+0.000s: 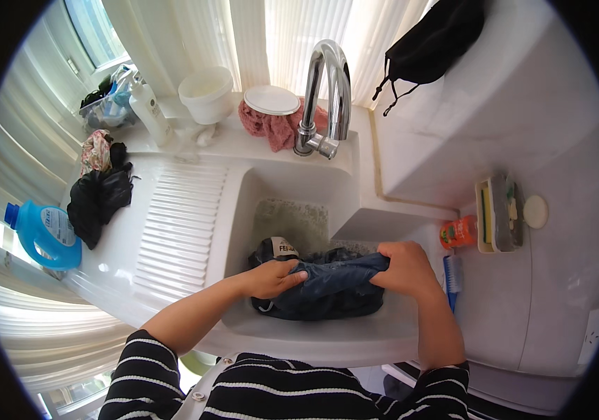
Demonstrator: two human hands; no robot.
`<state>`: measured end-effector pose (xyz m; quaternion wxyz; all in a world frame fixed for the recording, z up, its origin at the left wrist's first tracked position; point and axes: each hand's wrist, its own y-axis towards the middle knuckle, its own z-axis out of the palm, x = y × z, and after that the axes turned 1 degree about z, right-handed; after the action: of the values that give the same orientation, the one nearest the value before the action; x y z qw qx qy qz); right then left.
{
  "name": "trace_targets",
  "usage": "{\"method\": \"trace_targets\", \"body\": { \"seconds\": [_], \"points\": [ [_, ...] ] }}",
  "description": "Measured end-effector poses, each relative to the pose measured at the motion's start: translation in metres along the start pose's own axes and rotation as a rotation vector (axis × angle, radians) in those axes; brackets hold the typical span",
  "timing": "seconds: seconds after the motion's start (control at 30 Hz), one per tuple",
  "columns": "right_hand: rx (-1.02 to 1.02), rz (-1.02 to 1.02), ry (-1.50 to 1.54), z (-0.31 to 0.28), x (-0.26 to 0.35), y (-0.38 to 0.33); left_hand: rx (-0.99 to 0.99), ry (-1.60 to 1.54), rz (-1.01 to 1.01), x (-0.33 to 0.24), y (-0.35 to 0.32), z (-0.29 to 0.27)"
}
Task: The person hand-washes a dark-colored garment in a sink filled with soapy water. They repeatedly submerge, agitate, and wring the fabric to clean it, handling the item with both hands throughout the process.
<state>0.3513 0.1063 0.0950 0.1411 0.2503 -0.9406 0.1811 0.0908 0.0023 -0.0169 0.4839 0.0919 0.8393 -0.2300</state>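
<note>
A wet dark blue garment lies bunched in the white sink basin, over cloudy, sudsy water. My left hand is closed on the cloth at its left side, thumb on top. At the right end my right hand grips the same garment, and a fold is stretched between the two hands. A pale label shows on the dark cloth beyond my left hand. The fingers of both hands are partly hidden by the fabric.
A chrome faucet rises behind the basin. The ribbed washboard is on the left, with black cloth and a blue detergent bottle beyond it. At right are a blue brush, an orange container and a sponge holder.
</note>
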Motion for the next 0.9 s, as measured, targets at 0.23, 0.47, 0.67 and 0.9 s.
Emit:
{"method": "trace_targets", "body": {
  "seconds": [0.23,0.47,0.67,0.9],
  "points": [
    [-0.082,0.075,0.317,-0.01,-0.007,0.019,-0.32,-0.935,-0.365,-0.061,0.01,-0.056],
    [-0.26,-0.07,0.06,0.164,0.012,0.113,-0.824,0.365,-0.396,0.07,0.094,-0.028],
    [-0.058,-0.099,-0.155,0.263,0.013,0.159,-0.369,0.754,-0.534,0.109,0.12,0.014],
    [0.037,-0.188,-0.082,0.264,-0.013,0.183,-0.307,0.526,-0.54,0.119,0.13,0.007]
  ]
}}
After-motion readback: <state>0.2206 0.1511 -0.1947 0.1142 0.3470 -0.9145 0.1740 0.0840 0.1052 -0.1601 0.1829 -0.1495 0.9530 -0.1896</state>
